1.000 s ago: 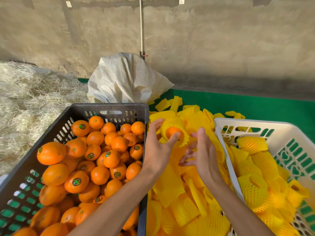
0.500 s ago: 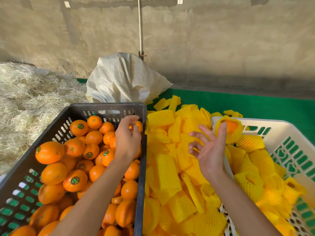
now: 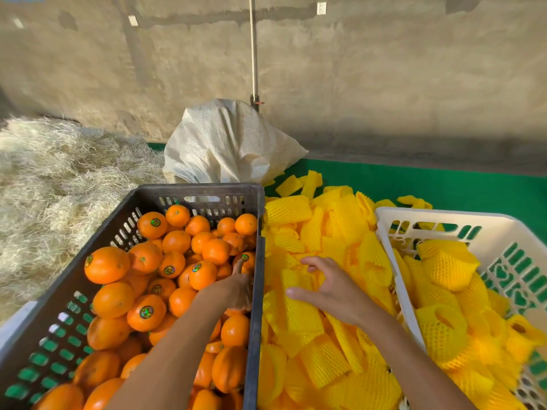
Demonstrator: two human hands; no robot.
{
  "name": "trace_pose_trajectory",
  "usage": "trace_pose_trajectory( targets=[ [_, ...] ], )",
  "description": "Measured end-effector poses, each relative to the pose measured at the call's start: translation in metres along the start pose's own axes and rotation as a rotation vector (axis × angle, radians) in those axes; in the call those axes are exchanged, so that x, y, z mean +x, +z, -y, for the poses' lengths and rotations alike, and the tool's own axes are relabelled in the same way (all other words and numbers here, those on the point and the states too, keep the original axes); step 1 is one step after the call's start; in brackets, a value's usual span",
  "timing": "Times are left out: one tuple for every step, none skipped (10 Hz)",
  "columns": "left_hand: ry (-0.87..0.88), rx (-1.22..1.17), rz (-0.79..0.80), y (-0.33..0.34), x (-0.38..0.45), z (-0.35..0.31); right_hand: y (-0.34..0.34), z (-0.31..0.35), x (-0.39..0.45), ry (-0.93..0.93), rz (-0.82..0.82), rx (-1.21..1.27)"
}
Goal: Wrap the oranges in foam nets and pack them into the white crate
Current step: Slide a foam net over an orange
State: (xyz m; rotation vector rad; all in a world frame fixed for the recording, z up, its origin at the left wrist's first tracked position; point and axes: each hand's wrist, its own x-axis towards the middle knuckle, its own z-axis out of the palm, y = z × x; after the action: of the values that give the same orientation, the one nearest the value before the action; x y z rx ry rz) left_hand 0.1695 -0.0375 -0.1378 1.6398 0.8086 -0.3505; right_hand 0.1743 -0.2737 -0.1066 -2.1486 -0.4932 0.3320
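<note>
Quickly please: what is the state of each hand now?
Left hand: reaching among bare oranges in the dark plastic crate; grip cannot be told.
Right hand: open, holding nothing, over loose yellow foam nets.

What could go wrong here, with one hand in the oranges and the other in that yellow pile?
The left hand reaches deep among piled oranges; pulling one out may set its neighbours rolling. The right hand rests on overlapping foam nets, so its fingers might lift several at once. The white crate looks heaped with wrapped fruit; more could spill.
</note>
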Motion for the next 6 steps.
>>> trace_pose_trajectory(
  targets=[
    [0.096, 0.271, -0.013, 0.002, -0.004, 0.000, 0.005, -0.002, 0.001, -0.044, 0.153, -0.087],
    [0.138, 0.400, -0.004, -0.005, -0.015, -0.008, 0.009, -0.005, 0.004, -0.076, 0.195, -0.099],
    [0.168, 0.688, -0.006, -0.018, -0.013, -0.006, 0.009, -0.003, 0.006, -0.133, 0.063, -0.149],
    [0.244, 0.855, -0.044, -0.036, -0.004, -0.004, 0.003, -0.001, 0.007, -0.188, -0.096, -0.057],
    [0.386, 0.815, -0.050, -0.050, -0.018, -0.021, -0.006, 0.002, 0.005, -0.204, -0.233, 0.037],
    [0.556, 0.633, -0.177, -0.058, -0.030, -0.036, -0.009, 0.008, 0.001, -0.192, -0.336, 0.229]
  ],
)
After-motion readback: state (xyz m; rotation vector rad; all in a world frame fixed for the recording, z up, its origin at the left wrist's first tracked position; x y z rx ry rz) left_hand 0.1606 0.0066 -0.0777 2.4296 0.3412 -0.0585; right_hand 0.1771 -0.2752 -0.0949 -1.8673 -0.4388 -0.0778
